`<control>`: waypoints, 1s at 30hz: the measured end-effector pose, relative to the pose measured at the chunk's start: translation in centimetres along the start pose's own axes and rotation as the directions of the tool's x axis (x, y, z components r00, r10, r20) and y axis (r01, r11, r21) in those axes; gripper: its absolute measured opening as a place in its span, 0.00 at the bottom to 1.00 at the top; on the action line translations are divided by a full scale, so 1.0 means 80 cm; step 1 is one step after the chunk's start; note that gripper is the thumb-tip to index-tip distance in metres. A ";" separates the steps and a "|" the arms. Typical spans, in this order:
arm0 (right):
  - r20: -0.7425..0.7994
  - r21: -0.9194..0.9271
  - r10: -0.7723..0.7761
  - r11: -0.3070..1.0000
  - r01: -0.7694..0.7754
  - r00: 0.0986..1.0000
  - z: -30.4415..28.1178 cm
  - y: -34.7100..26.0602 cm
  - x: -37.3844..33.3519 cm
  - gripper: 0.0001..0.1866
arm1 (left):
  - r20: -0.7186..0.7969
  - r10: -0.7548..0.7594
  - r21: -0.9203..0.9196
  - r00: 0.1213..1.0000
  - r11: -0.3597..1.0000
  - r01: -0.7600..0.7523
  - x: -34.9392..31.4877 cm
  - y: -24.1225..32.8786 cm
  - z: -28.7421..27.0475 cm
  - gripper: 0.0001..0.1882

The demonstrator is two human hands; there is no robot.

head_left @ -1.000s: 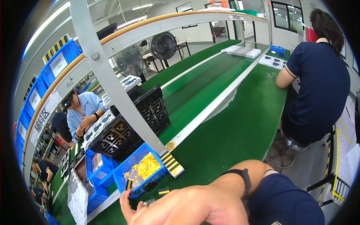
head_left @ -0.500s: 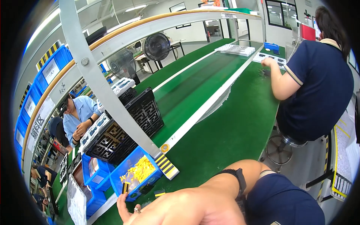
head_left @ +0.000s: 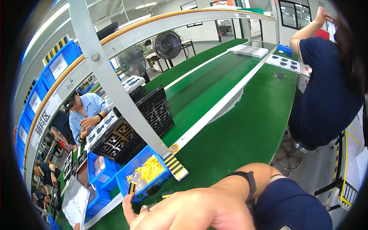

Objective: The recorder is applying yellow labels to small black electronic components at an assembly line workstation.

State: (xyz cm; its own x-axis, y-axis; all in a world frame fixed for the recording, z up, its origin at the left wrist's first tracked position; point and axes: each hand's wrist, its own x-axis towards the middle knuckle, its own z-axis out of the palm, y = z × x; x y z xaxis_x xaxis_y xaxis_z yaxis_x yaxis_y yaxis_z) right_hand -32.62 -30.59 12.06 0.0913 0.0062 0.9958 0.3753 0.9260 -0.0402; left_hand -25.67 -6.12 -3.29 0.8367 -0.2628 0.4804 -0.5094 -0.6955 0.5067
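Closely beside a blue bin, a bare hand stretches over the counter

Here, low by the near end of the green counter (head_left: 245, 145), the right hand (head_left: 184, 209) shows its back, fingers toward the left. One fingertip is at a small black-and-yellow piece (head_left: 132, 188) by the near wall of the blue bin (head_left: 134, 164); whether it is gripped cannot be told. Another striped piece (head_left: 166, 194) is partly hidden behind the knuckles. Yellow parts (head_left: 150, 168) are heaped inside the bin, which stands just beside the striped foot (head_left: 176, 167) of a metal post (head_left: 119, 84).

At the lower left, a fingertip (head_left: 77, 227), apparently the left hand's, is next to a pale sheet (head_left: 74, 201); too little shows to tell that hand's state.

Beyond the bin stands a black lattice crate (head_left: 155, 111). Toward the counter's far end, near its right edge, lies a white tray (head_left: 283, 63) with dark pieces. By that edge sits a co-worker in navy (head_left: 329, 76), one arm raised; a co-worker in light blue (head_left: 94, 107) is on the left side.
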 end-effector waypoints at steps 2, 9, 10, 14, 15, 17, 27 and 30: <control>0.049 -0.053 -0.012 0.998 0.015 0.999 -0.012 0.002 0.000 0.28 | 0.107 0.047 0.018 0.993 0.999 -0.049 0.008 0.010 -0.008 0.30; 0.025 -0.050 -0.042 0.998 0.043 0.999 -0.013 0.007 -0.005 0.27 | 0.079 0.014 0.027 0.997 1.000 -0.016 0.008 0.019 -0.005 0.27; 0.024 -0.050 -0.042 0.998 0.043 0.999 -0.014 0.005 -0.004 0.27 | 0.065 0.031 0.033 0.997 0.999 -0.033 0.008 0.019 -0.004 0.26; 0.042 -0.079 0.040 0.996 -0.036 0.998 -0.010 0.005 -0.008 0.27 | -0.001 -0.082 -0.115 0.997 0.990 0.081 0.002 -0.012 0.014 0.33; -0.024 -0.009 0.064 0.998 -0.064 0.998 -0.007 0.007 -0.011 0.26 | 0.022 -0.062 -0.092 0.998 0.994 0.064 0.002 -0.025 0.012 0.33; 0.047 -0.078 0.098 0.992 -0.095 0.994 -0.016 -0.003 -0.003 0.26 | 0.043 -0.042 -0.070 0.998 0.997 0.044 0.004 -0.030 0.011 0.33; 0.028 -0.177 0.119 0.978 -0.112 0.993 -0.027 0.004 -0.006 0.18 | 0.049 0.019 -0.101 0.999 0.995 -0.014 0.005 -0.009 0.008 0.32; 0.036 -0.250 0.087 0.965 -0.076 0.996 -0.035 0.006 -0.007 0.16 | 0.025 -0.009 -0.083 1.000 0.997 0.011 0.010 0.004 0.010 0.32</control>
State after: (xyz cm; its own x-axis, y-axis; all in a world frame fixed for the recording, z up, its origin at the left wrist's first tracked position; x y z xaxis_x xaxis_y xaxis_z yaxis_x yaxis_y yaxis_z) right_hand -29.91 -31.24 11.26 0.0908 0.1005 0.9908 0.5856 0.7993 -0.1347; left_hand -25.04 -7.10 -3.31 0.8459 -0.2736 0.4578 -0.5153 -0.6407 0.5692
